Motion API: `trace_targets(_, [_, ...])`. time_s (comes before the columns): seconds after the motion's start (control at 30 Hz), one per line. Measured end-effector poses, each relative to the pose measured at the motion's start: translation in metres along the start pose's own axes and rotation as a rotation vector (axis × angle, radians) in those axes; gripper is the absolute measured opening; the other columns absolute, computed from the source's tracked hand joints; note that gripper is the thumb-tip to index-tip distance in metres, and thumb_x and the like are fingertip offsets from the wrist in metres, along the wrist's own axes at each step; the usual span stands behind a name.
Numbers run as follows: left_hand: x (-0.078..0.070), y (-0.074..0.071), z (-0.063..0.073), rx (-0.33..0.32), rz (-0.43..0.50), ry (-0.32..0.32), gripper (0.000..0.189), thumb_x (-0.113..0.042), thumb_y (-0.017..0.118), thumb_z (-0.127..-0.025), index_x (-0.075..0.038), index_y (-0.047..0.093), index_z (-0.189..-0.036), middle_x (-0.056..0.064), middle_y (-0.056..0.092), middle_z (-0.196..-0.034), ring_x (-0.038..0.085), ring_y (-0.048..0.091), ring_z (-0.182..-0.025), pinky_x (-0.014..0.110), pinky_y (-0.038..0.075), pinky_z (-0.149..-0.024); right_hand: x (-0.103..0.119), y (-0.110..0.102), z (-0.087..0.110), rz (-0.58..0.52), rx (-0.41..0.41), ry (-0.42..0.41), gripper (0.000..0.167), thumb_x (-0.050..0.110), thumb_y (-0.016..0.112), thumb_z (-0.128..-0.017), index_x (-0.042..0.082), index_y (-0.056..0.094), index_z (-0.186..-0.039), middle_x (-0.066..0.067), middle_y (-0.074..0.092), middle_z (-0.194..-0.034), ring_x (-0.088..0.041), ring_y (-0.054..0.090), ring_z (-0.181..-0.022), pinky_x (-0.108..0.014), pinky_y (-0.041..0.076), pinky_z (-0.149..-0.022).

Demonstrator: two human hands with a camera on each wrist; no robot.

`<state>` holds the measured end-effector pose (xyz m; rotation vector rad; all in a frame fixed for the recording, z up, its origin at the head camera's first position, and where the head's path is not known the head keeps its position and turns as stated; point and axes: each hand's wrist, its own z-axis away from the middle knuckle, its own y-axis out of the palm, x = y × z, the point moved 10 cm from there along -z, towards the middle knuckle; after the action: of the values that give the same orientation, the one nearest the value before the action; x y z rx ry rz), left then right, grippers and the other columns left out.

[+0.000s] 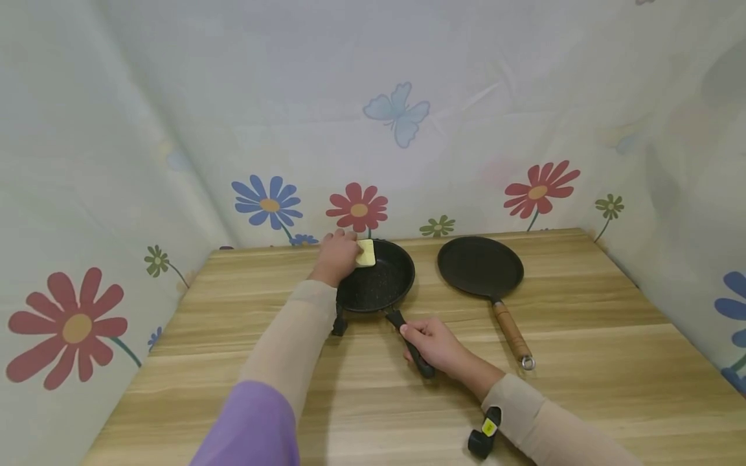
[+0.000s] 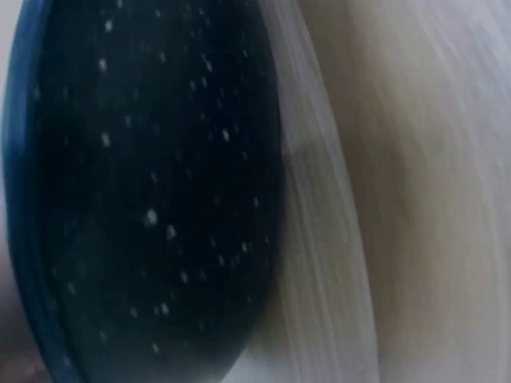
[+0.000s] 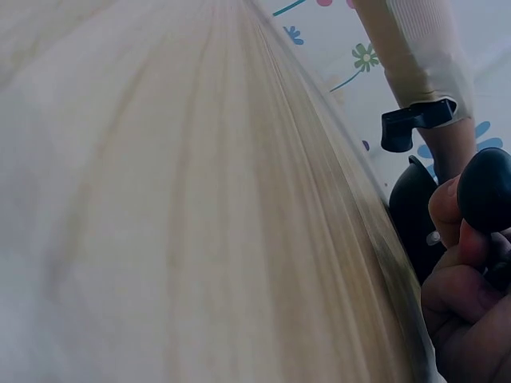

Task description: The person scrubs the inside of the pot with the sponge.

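A black speckled frying pan (image 1: 381,285) is at the middle of the table, its dark handle pointing toward the front right. My right hand (image 1: 436,346) grips that handle, with fingers curled round it in the right wrist view too. At the pan's left far rim, my left hand (image 1: 338,255) holds a pale yellow sponge (image 1: 366,253) against the inner side. The speckled pan inside (image 2: 160,191) fills much of the left wrist view, where the sponge is out of sight.
A flat black pan (image 1: 480,265) with a wooden handle (image 1: 511,330) lies to the right of the frying pan. Both stand on a wood-grain table (image 1: 233,349). Behind the table hangs a white cloth (image 1: 326,116) printed with flowers and a butterfly.
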<state>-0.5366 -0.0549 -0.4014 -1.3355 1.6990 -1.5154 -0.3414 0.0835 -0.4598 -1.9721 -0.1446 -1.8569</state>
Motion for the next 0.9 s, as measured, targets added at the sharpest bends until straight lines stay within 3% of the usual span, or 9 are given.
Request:
trace_targets(0.2, [-0.01,-0.001,0.002,0.031,0.072,-0.013,0.028,-0.018,0.074,-0.09,-0.025,0.078,-0.117,0.004,0.066,-0.116,0.028,0.058,-0.106,0.048,0.049,-0.094,-0.01,-0.001,-0.004,0.014,-0.009,-0.009,0.038,0.016,0.051,-0.106,-0.013,0.065,-0.086,-0.001,0.058,-0.057,-0.01,0.048,-0.048,-0.019,0.036,-0.048])
trace_targets(0.5, [-0.018,0.021,0.001,0.129,0.269,-0.045,0.037,-0.022,0.078,-0.089,-0.024,0.074,-0.125,0.002,0.065,-0.117,0.025,0.06,-0.109,0.042,0.052,-0.094,-0.013,0.002,-0.004,0.019,-0.003,-0.003,0.036,0.016,0.052,-0.105,-0.012,0.065,-0.087,0.0,0.06,-0.058,-0.009,0.051,-0.05,-0.019,0.038,-0.049])
trace_targets(0.63, [-0.03,0.024,-0.002,0.188,0.306,0.014,0.039,-0.023,0.075,-0.091,-0.024,0.071,-0.13,0.004,0.063,-0.123,0.027,0.06,-0.112,0.044,0.049,-0.098,-0.011,0.001,-0.004,0.019,-0.005,-0.013,0.034,0.016,0.052,-0.105,-0.011,0.067,-0.091,-0.001,0.06,-0.059,-0.01,0.051,-0.051,-0.02,0.039,-0.05])
trace_targets(0.9, [-0.057,0.015,0.003,0.258,0.342,0.164,0.039,-0.02,0.074,-0.093,-0.023,0.07,-0.131,0.006,0.062,-0.128,0.027,0.059,-0.115,0.041,0.047,-0.102,-0.013,-0.004,-0.003,-0.003,-0.029,0.007,0.034,0.017,0.052,-0.105,-0.011,0.068,-0.098,-0.002,0.06,-0.06,-0.011,0.053,-0.053,-0.021,0.042,-0.051])
